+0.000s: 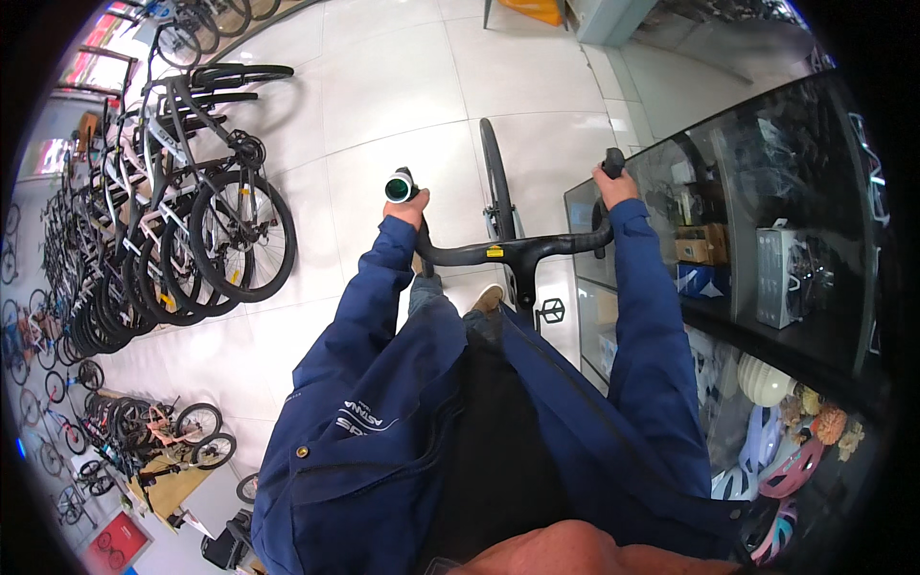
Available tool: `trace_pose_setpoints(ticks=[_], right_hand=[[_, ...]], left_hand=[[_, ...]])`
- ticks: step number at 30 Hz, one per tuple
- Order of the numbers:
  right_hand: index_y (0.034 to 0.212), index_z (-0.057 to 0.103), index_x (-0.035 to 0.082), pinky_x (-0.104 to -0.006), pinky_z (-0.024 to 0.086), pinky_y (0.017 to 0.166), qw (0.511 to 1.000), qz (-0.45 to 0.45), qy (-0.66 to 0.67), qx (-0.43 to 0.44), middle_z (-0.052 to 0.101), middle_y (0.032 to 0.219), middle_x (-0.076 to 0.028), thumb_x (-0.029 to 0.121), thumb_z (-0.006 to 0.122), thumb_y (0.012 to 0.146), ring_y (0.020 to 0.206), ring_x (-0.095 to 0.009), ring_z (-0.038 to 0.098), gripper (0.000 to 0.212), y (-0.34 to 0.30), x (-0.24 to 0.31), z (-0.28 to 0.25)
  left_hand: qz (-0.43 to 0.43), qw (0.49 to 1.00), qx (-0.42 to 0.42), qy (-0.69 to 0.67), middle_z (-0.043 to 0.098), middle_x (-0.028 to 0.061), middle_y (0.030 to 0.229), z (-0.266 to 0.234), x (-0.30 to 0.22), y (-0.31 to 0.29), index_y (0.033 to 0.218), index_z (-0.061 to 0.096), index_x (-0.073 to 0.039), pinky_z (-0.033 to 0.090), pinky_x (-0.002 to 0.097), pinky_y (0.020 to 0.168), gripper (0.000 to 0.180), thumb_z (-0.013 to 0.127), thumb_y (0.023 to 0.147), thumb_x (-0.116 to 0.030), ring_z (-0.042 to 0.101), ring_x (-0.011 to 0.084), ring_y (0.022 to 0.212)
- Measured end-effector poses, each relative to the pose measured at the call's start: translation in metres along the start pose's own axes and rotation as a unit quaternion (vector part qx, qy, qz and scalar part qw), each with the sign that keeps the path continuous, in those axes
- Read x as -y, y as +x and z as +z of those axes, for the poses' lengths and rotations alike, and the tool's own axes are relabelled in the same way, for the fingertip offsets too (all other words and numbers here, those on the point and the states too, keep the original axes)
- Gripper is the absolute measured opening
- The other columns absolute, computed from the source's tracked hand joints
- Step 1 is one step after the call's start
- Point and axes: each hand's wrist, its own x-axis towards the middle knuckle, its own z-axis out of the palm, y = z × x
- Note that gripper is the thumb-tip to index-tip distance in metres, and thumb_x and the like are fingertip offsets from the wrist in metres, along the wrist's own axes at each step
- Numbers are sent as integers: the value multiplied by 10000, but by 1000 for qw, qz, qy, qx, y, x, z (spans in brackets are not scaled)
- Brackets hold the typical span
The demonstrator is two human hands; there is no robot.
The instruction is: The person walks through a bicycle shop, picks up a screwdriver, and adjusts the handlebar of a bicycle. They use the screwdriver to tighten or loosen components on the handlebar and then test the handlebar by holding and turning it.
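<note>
A bicycle with a black drop handlebar [565, 244] stands in front of me, its front wheel [494, 172] pointing away. My right hand [617, 184] is closed around the black right brake hood [613, 161]. At the left end of the bar, my left hand [406, 205] is closed on a white cylinder with a dark green round end [397, 188]; its exact kind is not clear. That hand also lies against the left brake hood, mostly hidden behind the cylinder. A black pedal [550, 310] shows below the stem. My beige shoe [489, 297] is left of the frame.
Rows of parked bicycles [240, 235] line the left side. Smaller bikes [196, 431] stand at the lower left. A glass display case [738, 230] with boxes runs close along my right arm. Helmets [791, 470] lie at the lower right. Pale tiles [383, 86] cover the floor ahead.
</note>
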Motion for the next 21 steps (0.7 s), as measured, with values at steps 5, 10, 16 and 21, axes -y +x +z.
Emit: trace_pose_setpoints(ticks=[5, 10, 16, 21], right_hand=[[1189, 739, 90, -412, 526, 947, 998, -24, 58, 8, 751, 1115, -177, 455, 741, 847, 1078, -361, 700, 500, 2, -14, 3], [1208, 731, 100, -415, 526, 947, 997, -31, 64, 4, 751, 1123, -171, 454, 744, 865, 1080, -352, 701, 493, -1, -19, 0], [1249, 706, 105, -452, 521, 972, 999, -5, -25, -28, 743, 1164, -180, 508, 767, 841, 1100, -376, 693, 576, -8, -18, -6], [1327, 627, 32, -469, 513, 999, 984, -84, -19, -158, 681, 1279, -210, 470, 812, 823, 1138, -406, 662, 693, -39, 1, -8]], left_hand=[[32, 999, -36, 5, 726, 124, 868, 8, 7, -2, 971, 698, -7, 551, 397, 767, 337, 792, 839, -302, 705, 264, 815], [48, 999, -16, 3, 731, 124, 902, 7, -3, -13, 1028, 695, -10, 556, 383, 792, 352, 790, 853, -301, 706, 249, 854], [42, 998, -19, 51, 727, 113, 978, 9, -8, -20, 1095, 683, 7, 548, 368, 836, 403, 804, 859, -295, 699, 232, 918], [47, 999, -16, 16, 744, 166, 1003, 12, -1, -16, 1146, 671, -22, 558, 397, 869, 465, 775, 850, -365, 716, 311, 934]])
